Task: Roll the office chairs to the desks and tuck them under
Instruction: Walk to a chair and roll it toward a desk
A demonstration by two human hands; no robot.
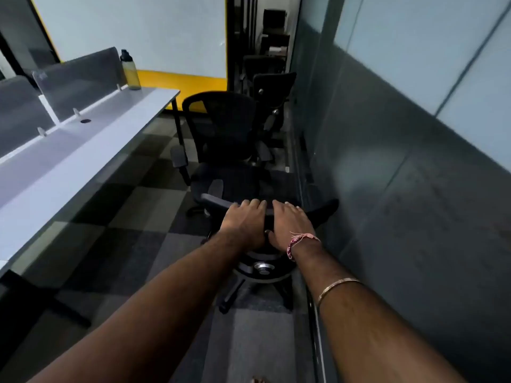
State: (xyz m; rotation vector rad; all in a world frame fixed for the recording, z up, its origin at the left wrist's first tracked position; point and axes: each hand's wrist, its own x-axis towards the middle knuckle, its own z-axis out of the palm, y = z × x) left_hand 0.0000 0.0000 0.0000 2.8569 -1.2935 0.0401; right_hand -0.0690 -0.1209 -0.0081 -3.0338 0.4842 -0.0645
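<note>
Both hands — left hand (244, 222), right hand (287, 225) — curled over the nearest chair's backrest (318, 214); swing it left toward the desk (83, 150), pushing evenly — steady.

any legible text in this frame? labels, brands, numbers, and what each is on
None legible.
Bottle on the desk: no label readable.
Clear stand on the divider: faint marks near its top, too blurred to read.
Nearest chair, gripped by the left hand and right hand: round metal knob below the backrest, no marking readable.
Shelves at the far end: too dark and small.
</note>
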